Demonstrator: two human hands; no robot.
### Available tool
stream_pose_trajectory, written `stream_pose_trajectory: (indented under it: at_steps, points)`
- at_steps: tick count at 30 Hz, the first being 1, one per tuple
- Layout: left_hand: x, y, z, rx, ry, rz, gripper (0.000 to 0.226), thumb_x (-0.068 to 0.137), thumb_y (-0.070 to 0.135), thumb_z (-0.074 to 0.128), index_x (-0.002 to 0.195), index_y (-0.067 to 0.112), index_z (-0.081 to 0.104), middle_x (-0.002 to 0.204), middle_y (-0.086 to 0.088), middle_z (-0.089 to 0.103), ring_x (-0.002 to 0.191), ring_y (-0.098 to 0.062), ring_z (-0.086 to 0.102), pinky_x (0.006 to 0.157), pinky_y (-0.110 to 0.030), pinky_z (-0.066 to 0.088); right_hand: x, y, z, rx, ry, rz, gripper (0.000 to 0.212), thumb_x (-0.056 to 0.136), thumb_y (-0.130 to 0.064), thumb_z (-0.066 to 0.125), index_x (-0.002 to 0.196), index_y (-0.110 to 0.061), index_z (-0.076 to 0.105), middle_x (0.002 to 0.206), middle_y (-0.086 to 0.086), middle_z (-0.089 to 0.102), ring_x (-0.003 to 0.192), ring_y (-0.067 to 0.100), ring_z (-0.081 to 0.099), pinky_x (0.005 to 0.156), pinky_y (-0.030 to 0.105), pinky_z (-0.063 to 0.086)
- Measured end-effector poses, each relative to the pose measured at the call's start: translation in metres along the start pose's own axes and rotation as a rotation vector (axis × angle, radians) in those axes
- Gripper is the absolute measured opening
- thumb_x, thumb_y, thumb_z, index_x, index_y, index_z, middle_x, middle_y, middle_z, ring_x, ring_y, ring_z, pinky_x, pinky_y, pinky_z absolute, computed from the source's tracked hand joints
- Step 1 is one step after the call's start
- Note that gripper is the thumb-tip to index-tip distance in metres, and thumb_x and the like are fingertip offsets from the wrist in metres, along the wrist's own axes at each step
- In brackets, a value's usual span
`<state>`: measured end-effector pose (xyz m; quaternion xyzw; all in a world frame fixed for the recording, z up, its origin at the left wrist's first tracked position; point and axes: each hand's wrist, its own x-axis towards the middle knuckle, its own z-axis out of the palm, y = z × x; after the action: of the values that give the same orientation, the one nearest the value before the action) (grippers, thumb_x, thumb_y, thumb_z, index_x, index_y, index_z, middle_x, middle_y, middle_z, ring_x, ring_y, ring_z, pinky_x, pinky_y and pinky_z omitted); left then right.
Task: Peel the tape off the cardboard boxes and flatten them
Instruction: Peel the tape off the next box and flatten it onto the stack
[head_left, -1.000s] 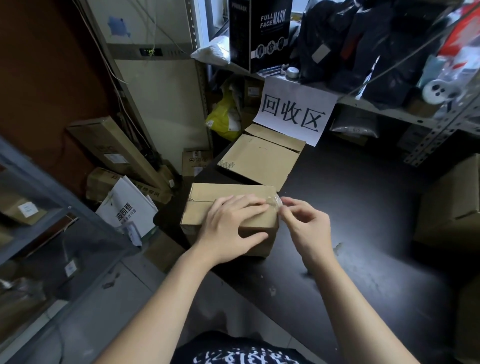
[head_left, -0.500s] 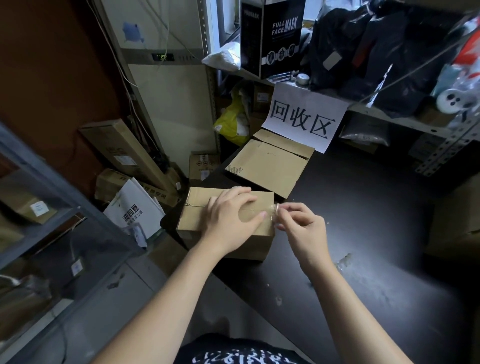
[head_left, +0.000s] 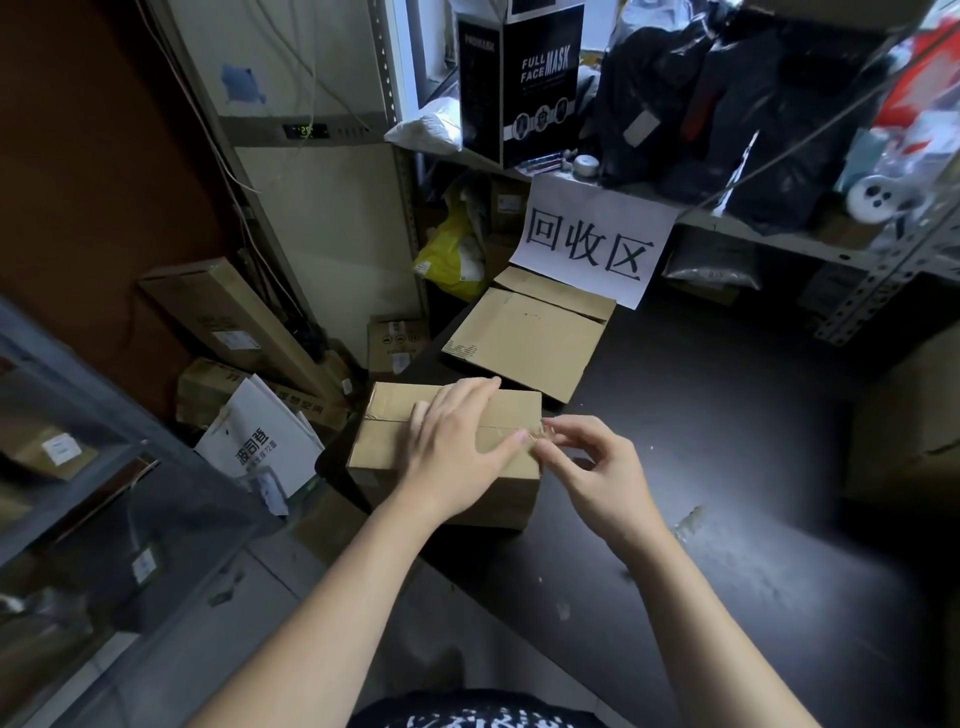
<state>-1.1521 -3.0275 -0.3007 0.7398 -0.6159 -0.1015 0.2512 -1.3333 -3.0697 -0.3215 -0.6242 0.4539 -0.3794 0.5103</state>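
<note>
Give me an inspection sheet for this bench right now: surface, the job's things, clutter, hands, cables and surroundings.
Surface: dark table, scuffed with pale marks near its front.
Job's things: closed cardboard box at the table's left edge, clear tape along its top seam; flattened box lying behind it.
Clutter: black mask carton and black bags on the shelf; yellow bag; cartons on the floor.
Hands: left hand flat on the box top; right hand pinches the tape end at the box's right edge.
Cables: thin wires down the wall.
Surroundings: metal shelving, paper sign, glass cabinet.
</note>
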Motion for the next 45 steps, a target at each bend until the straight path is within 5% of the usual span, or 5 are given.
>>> stream_pose_trajectory:
  at_steps: [13,19,34,41,45]
  points:
    - [0.0,0.003,0.009,0.05,-0.002,0.056,0.06,0.098,0.059,0.05,0.15,0.028,0.046,0.156,0.014,0.039,0.147,-0.004,0.025,0.115,-0.037,0.018,0.001,-0.004,0.017,-0.121,0.291,-0.018,0.012,0.098,-0.015,0.069,0.086,-0.017,0.066,0.079,-0.012,0.072,0.077,0.001,0.068,0.067,0.024,0.052]
    - [-0.01,-0.001,0.009,-0.001,-0.04,0.129,0.058,0.093,0.061,0.058,0.145,0.035,0.051,0.152,0.022,0.041,0.142,0.001,0.029,0.111,-0.036,0.024,0.013,-0.016,0.002,0.028,0.48,0.028,0.012,0.102,-0.019,0.06,0.091,-0.018,0.059,0.077,0.0,0.075,0.072,0.02,0.075,0.074,0.053,0.061]
    - [-0.002,-0.004,0.013,0.032,0.0,0.145,0.055,0.09,0.062,0.061,0.14,0.037,0.056,0.148,0.022,0.046,0.141,-0.002,0.035,0.107,-0.038,0.029,-0.01,-0.012,0.012,-0.07,0.346,-0.058,0.016,0.089,-0.008,0.074,0.075,-0.016,0.076,0.097,-0.01,0.072,0.096,0.0,0.065,0.076,0.006,0.042]
    - [-0.002,-0.004,0.013,0.017,0.018,0.15,0.056,0.089,0.061,0.061,0.138,0.034,0.058,0.147,0.02,0.048,0.139,-0.004,0.038,0.105,-0.037,0.029,-0.005,-0.006,0.018,-0.283,0.358,0.014,0.035,0.089,-0.028,0.076,0.123,-0.031,0.069,0.124,-0.017,0.056,0.114,0.005,0.034,0.101,0.025,0.035]
    - [-0.004,-0.004,0.012,-0.009,0.011,0.149,0.056,0.089,0.061,0.061,0.138,0.034,0.058,0.147,0.019,0.048,0.139,-0.004,0.037,0.107,-0.04,0.029,-0.006,-0.002,0.013,-0.055,0.266,0.089,0.007,0.093,-0.026,0.076,0.1,-0.028,0.077,0.12,-0.017,0.068,0.12,0.007,0.056,0.103,0.031,0.047]
